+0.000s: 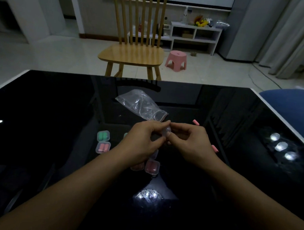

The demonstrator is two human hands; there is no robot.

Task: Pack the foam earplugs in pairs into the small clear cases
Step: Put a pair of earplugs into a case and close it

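My left hand (142,140) and my right hand (190,139) meet above the middle of the black table (42,118), both pinching a small clear case (166,132) between fingertips. Whether anything is inside it is hidden. To the left lie a closed case with green earplugs (103,135) and, just below it, one with pink earplugs (103,147). Under my left wrist sit two more cases with pink earplugs (152,167), partly covered. Two loose pink earplugs lie on the table, one (196,122) beyond my right hand and one (215,149) beside my right wrist.
A crumpled clear plastic bag (141,104) lies just beyond my hands. A wooden chair (133,52) stands past the table's far edge, with a pink stool (176,60) on the floor beside it. Something blue (289,108) sits off the table's right edge.
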